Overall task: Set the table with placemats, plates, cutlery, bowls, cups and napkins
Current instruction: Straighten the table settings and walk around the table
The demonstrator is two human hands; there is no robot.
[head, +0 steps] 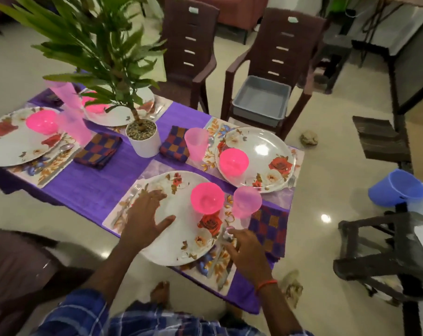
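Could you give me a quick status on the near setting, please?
Left hand open over near plate. Right hand at cutlery, grip unclear. Pink cup close ahead.

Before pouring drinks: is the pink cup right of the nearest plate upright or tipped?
Upright: the pink cup stands on its base, mouth up, beside the checked napkin.

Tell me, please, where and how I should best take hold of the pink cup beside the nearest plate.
Grip the pink cup round its wall, below the rim, probably coming from the right over the flat checked napkin: it stands upright, mouth up, and the pink bowl sits close on its left.
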